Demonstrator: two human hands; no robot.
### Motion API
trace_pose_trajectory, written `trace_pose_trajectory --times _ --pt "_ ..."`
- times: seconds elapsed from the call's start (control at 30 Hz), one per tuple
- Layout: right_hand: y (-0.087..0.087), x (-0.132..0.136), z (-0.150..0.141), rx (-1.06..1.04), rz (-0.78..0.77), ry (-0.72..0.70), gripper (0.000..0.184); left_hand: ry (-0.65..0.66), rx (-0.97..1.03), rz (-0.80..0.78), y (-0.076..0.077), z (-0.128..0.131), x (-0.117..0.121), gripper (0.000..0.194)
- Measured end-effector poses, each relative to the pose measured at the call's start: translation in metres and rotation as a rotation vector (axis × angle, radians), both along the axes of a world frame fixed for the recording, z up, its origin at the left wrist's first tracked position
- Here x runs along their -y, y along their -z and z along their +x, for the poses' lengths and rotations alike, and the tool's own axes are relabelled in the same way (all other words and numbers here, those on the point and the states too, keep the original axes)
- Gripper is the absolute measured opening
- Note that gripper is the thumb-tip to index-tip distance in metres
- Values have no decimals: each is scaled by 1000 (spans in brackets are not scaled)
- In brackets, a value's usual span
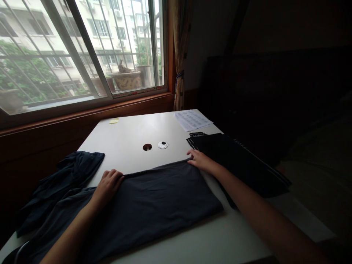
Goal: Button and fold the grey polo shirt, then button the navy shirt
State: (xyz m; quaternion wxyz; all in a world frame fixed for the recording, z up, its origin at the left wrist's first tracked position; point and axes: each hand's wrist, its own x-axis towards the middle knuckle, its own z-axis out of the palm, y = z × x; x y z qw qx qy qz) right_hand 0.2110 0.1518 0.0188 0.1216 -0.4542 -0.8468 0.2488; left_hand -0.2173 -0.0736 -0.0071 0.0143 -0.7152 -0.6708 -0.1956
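Observation:
A dark blue-grey folded garment [162, 198] lies flat across the near part of the white table [132, 135]; its exact kind is not clear. My left hand [110, 179] has its fingers curled over the far edge of the cloth, toward the left. At the far right corner, my right hand [198, 160] pinches the cloth, with one finger raised off it. Loose folds of the garment run left under my left forearm. Beyond them a crumpled dark blue cloth [74, 168] lies on the table's left side.
A stack of black folded garments [236, 157] lies at the right, beside my right forearm. Printed sheets [192, 120] and a yellow note [113, 121] lie at the far end. A cable hole [147, 147] and its round white cover [163, 145] sit mid-table. A barred window stands behind.

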Motion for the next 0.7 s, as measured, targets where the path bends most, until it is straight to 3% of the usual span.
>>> trace_pose_trajectory --times 0.1,0.3,0.53,0.7 --pt "4 4 4 38 58 51 36 -16 7 1 -1 1 1 29" --pt "-1 -3 -1 58 -19 58 25 -18 9 -12 -2 1 0 29" --pt "-14 -15 -4 89 -104 -75 20 -18 7 -1 -2 1 0 29" --pt "-17 -21 -1 193 -58 -64 14 -20 7 -1 -2 2 2 30"
